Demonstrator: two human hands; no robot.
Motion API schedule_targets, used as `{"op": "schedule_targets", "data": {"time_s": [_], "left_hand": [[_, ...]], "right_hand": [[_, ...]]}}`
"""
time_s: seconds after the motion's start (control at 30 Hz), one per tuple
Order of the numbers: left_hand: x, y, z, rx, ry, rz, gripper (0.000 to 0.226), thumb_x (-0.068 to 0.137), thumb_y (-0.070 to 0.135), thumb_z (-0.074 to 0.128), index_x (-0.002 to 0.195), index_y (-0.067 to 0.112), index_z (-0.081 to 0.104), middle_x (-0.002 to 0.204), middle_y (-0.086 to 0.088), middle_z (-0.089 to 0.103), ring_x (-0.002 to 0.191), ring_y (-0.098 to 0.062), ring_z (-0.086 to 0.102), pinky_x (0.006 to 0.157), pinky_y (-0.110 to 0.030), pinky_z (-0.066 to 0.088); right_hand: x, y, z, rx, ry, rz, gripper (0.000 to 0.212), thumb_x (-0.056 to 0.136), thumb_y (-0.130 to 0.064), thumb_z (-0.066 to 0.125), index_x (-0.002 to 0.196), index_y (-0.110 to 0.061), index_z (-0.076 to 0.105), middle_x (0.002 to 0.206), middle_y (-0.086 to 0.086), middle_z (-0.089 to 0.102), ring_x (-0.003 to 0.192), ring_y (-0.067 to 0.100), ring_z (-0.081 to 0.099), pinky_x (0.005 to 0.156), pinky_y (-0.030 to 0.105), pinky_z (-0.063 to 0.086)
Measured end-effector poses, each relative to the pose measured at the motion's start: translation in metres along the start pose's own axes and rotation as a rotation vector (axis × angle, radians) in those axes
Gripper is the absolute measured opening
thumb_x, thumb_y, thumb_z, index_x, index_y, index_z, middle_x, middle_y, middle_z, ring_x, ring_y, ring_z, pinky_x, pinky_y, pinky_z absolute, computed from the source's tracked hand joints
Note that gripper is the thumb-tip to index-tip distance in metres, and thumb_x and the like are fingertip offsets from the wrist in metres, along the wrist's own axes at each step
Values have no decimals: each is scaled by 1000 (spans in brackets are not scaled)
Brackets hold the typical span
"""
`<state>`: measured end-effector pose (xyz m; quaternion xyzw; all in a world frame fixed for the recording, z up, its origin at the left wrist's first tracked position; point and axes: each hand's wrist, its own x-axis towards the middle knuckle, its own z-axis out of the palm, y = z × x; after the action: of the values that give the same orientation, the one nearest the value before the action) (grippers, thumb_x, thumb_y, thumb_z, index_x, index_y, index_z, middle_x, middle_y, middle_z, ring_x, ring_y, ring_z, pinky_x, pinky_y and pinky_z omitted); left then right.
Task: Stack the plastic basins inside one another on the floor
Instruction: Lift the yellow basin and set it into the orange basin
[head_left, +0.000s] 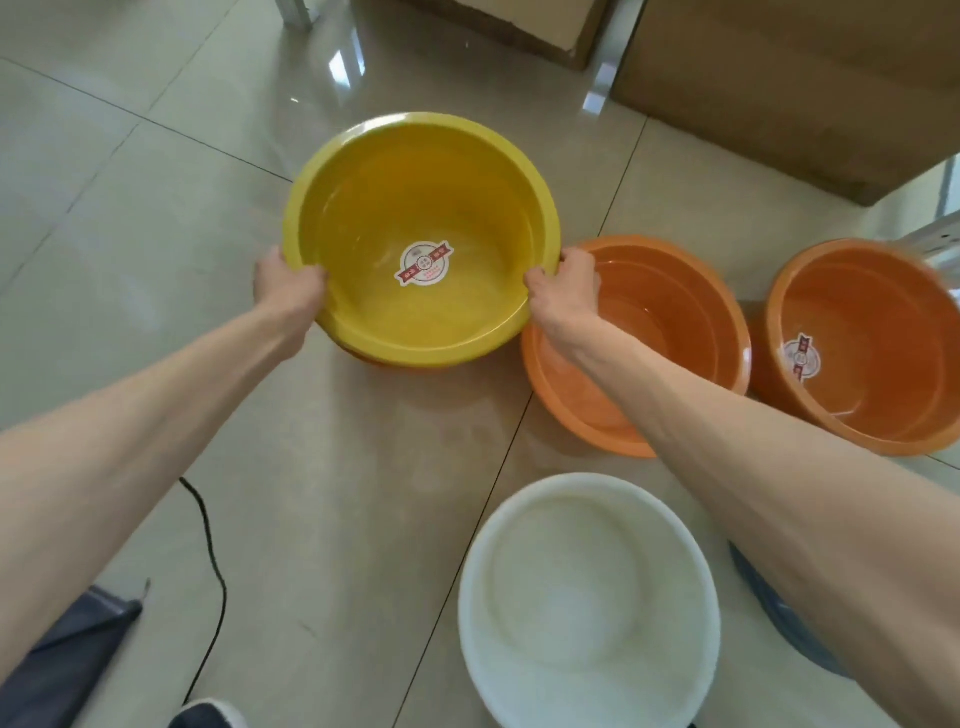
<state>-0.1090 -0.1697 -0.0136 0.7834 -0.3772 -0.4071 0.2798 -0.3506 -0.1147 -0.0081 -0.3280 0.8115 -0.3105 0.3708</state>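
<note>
left hand (287, 288): closed over rim of yellow basin (363, 171), thumb inside, fingers beneath | right hand (563, 286): gripping opposite rim the same way, thumb inside | both forearms bare, stretched forward and converging | wrists nearly straight | dark trouser leg (67, 660) at lower left

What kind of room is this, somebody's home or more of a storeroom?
Probably a storeroom or workshop, not a lived-in home: large cardboard boxes stand on the glossy tiled floor, metal frame legs rise between them, and the yellow basin carries a shop label.
</note>
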Motion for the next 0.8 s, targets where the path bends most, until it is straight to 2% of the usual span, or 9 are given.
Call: {"op": "schedule_targets", "data": {"time_s": [0.07,0.17,0.23,0.3,0.37,0.5,0.6,0.7,0.8], "left_hand": [[11,-17,16,92,-21,-66,47,96,10,49,143,10,43,140,-15,55,127,-33,54,99,-37,45],[22,-43,23,205,-97,-200,58,98,13,46,152,12,23,152,-15,40,135,-38,45,107,-48,44],[22,-56,25,195,-153,-277,59,98,8,46,152,13,22,152,-13,39,132,-39,48,95,-54,51],[22,-63,24,161,-176,-283,54,96,0,47,147,11,35,145,-14,48,124,-40,54,77,-51,56],[20,-65,21,143,-154,-256,49,91,-3,49,139,7,47,135,-17,57,116,-41,60,71,-48,55],[2,-57,2,89,-61,-203,47,89,-3,51,135,4,52,123,-12,60,106,-33,61,77,-48,54],[-19,-41,-13,30,-61,-149,47,90,-1,53,136,7,51,124,-12,61,109,-33,61,79,-48,53],[-47,-4,-17,-12,-111,-44,45,92,1,56,136,8,51,117,-7,60,98,-29,60,63,-40,54],[-78,36,-4,-22,-194,76,44,92,4,58,135,9,51,116,-8,64,94,-29,63,60,-39,55]], "right_hand": [[10,12,11,-121,4,-16,30,99,-13,46,120,3,59,126,18,62,114,35,59,74,28,37],[13,25,23,-324,-8,-58,31,102,-14,45,120,7,59,129,25,59,121,38,56,88,35,43],[11,35,29,-436,-39,-69,33,102,-14,45,123,8,58,131,26,56,121,41,57,94,38,46],[7,42,33,-509,-62,-65,36,100,-13,44,127,9,55,132,27,55,121,44,57,97,41,46],[2,42,35,-522,-64,-32,40,98,-10,46,133,10,51,134,27,53,123,44,56,100,41,45],[-17,38,24,-380,-108,31,37,94,-9,50,127,5,57,128,23,60,116,40,61,90,40,49],[-42,33,4,-143,-79,-35,32,91,-9,50,121,-5,60,113,17,67,104,35,61,80,33,43],[-60,23,-39,55,47,-133,26,86,-7,52,108,-7,63,86,15,69,74,24,57,68,35,45],[-76,24,-91,104,135,-147,23,89,-9,53,108,-12,65,82,18,70,65,27,57,65,37,49]]}}
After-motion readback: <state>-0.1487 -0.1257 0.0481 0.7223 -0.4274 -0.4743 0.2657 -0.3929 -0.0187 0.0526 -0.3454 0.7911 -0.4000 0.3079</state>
